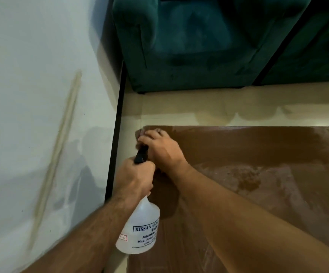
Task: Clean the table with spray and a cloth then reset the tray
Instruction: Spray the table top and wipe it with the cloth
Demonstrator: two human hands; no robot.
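Wall (31, 95) fills the left side: pale, smooth, with a faint long streak running down it. A black strip runs along its foot. Teal sofa (189, 42) sits at the top, soft velvety fabric, blocky shape, standing on the beige floor (179, 107) past the table's far edge. A band of open floor lies between sofa and table.

Table (258, 154): brown, glossy, flat, straight far edge, far-left corner just beside the wall. Its near-right surface shows wet, smeary patches; the far strip looks darker and even. Open tabletop to the right of my arms.

Spray bottle (140, 223): white translucent plastic, rounded shoulder, printed label, black trigger head. It hangs tilted over the table's left edge. My left hand (136, 174) is clamped round its neck and trigger.

Cloth (141, 133): brownish, bunched, mostly hidden, at the far-left corner. My right hand (159, 146) presses on it, fingers curled over it.
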